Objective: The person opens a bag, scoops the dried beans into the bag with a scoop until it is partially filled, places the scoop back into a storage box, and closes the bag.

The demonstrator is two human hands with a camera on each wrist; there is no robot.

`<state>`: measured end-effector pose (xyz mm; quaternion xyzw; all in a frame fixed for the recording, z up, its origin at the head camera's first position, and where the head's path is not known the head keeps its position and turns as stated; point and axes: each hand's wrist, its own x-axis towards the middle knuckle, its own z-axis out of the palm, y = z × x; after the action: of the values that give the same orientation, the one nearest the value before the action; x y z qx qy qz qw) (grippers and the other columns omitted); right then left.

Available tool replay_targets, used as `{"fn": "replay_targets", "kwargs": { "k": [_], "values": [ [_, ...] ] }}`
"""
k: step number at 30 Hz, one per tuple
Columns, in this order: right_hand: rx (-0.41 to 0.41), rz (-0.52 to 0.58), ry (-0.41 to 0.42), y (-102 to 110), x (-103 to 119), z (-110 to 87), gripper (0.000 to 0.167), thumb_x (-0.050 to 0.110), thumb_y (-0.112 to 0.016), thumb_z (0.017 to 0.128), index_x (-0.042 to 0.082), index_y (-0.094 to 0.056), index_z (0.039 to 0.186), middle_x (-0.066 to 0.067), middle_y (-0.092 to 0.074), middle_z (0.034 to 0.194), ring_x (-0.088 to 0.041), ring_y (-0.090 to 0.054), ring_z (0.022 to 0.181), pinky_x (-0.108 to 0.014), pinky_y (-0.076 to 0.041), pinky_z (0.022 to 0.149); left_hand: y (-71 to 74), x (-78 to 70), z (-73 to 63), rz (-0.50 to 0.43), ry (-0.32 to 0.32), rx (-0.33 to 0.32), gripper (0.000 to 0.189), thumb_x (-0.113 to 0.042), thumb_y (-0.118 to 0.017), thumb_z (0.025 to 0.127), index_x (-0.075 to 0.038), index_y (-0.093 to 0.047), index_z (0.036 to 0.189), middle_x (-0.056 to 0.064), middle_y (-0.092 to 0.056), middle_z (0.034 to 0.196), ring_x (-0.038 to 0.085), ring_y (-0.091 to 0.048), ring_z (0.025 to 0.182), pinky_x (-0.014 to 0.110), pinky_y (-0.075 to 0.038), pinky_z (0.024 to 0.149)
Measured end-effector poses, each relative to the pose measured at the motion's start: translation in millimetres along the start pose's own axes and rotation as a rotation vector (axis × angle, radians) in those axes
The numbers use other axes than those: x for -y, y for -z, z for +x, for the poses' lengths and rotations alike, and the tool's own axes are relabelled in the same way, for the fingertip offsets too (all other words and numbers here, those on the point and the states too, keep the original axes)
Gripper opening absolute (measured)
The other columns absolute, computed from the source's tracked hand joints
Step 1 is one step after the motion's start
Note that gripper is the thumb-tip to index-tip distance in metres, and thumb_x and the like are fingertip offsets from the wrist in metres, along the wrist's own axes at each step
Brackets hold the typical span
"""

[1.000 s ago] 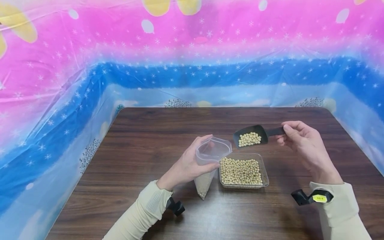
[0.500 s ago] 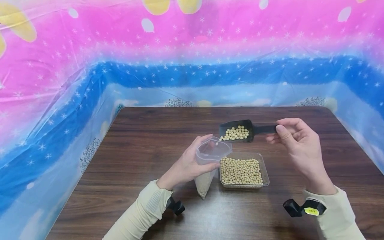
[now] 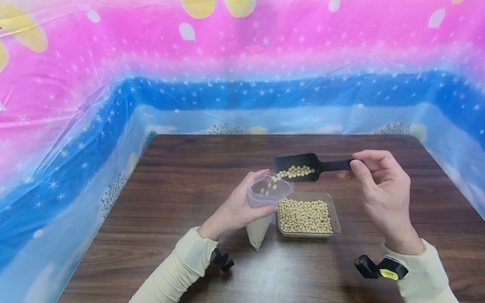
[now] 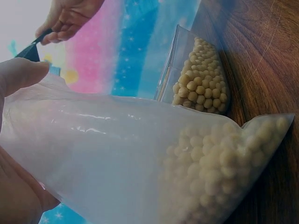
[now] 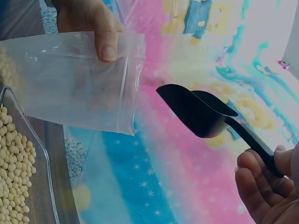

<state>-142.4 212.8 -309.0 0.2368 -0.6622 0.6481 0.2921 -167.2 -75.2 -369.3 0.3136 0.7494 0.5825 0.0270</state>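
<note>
My left hand [image 3: 236, 206] grips a translucent zip bag [image 4: 107, 144] near its top and keeps the mouth spread open. Soybeans [image 4: 210, 163] fill the bag's lower part, which stands on the table. By the end of its handle, my right hand [image 3: 388, 193] pinches a black scoop [image 3: 303, 160] between thumb and fingers. The scoop's lip is tilted over the bag mouth, and soybeans [image 3: 295, 171] slide off it, several of them falling inside. In the right wrist view the scoop [image 5: 201, 112] appears from its outer side, its beans hidden.
Just right of the bag, a clear plastic container [image 3: 335, 216] holds many more soybeans [image 3: 305, 214]. Both stand on a dark wood-grain table [image 3: 182, 168]. A patterned pink and blue cloth [image 3: 242, 92] hangs around the table's back and sides.
My right hand has moved the scoop left over the bag mouth and tipped it. Beans have started to pour, leaving fewer in the scoop. The left hand and bag have stayed put.
</note>
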Motion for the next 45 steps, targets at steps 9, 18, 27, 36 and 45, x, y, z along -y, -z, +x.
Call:
{"fn": "replay_targets", "kwargs": {
  "k": [9,18,27,36,45],
  "values": [
    [-0.038,-0.137,0.162,-15,16,-1.3,0.016,-0.020,-0.056,0.087,-0.023,-0.053,0.102,-0.012,-0.070,0.078,-0.012,-0.069,0.072,-0.017,-0.052,0.064,0.0,-0.6,0.4,-0.023,0.007,-0.006,0.078,-0.015,-0.081,0.080,-0.018,-0.037,0.145,0.001,-0.049,0.129,0.017,-0.058,0.109,0.032,-0.054,0.089],
    [-0.149,-0.518,0.291,-8,25,2.1,0.015,-0.003,-0.066,0.089,-0.016,-0.061,0.096,-0.014,-0.064,0.078,0.002,-0.047,0.063,-0.009,-0.035,0.059,0.7,0.1,-0.1,0.046,-0.040,-0.008,0.078,-0.015,-0.081,0.081,-0.017,-0.036,0.145,0.005,-0.051,0.127,0.016,-0.059,0.107,0.031,-0.053,0.089],
    [0.406,-0.918,-0.137,14,9,0.0,0.008,0.007,-0.061,0.096,0.006,-0.059,0.103,-0.002,-0.061,0.074,-0.009,-0.042,0.050,-0.024,-0.034,0.042,2.9,-3.8,-0.2,0.072,-0.012,-0.001,0.080,-0.013,-0.081,0.080,-0.013,-0.035,0.146,0.009,-0.051,0.129,0.021,-0.057,0.110,0.032,-0.052,0.091],
    [0.606,-0.695,-0.554,28,-28,3.9,0.015,0.014,-0.052,0.101,0.001,-0.057,0.107,-0.005,-0.066,0.078,-0.016,-0.063,0.068,-0.027,-0.051,0.056,2.4,-23.4,-1.9,0.055,0.030,0.004,0.079,-0.002,-0.078,0.080,-0.001,-0.034,0.145,0.020,-0.050,0.129,0.031,-0.056,0.113,0.034,-0.051,0.092],
    [0.627,-0.326,-0.772,36,-66,-1.1,0.025,0.007,-0.051,0.101,-0.014,-0.048,0.113,-0.021,-0.068,0.087,-0.032,-0.070,0.077,-0.041,-0.059,0.070,1.8,-1.6,-1.3,0.066,-0.002,0.004,0.079,-0.015,-0.081,0.081,-0.015,-0.036,0.146,0.007,-0.051,0.129,0.019,-0.056,0.113,0.031,-0.051,0.092]
  ]
}}
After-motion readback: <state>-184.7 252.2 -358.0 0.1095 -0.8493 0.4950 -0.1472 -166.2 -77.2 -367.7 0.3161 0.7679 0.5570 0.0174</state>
